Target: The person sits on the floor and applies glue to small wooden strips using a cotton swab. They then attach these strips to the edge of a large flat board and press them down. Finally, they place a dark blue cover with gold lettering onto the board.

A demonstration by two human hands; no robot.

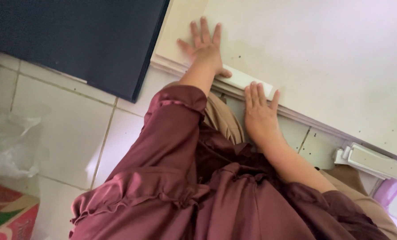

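My left hand (206,50) lies flat on a large white panel (323,58), fingers spread, with the thumb tucked at the panel's moulded edge. Beside that thumb, a small white rectangular block (242,78) sits on the edge. My right hand (260,116) rests just below the block, palm down. Its fingertips touch the block and the panel's edge. Neither hand closes around anything. Maroon ruffled sleeves (171,146) cover my arms and lap.
A dark blue panel (78,40) lies on the white tiled floor (69,129) at upper left. At the left are a crumpled clear plastic bag (11,142) and a red and green cardboard box (7,213). White bracket pieces (371,161) sit at the right.
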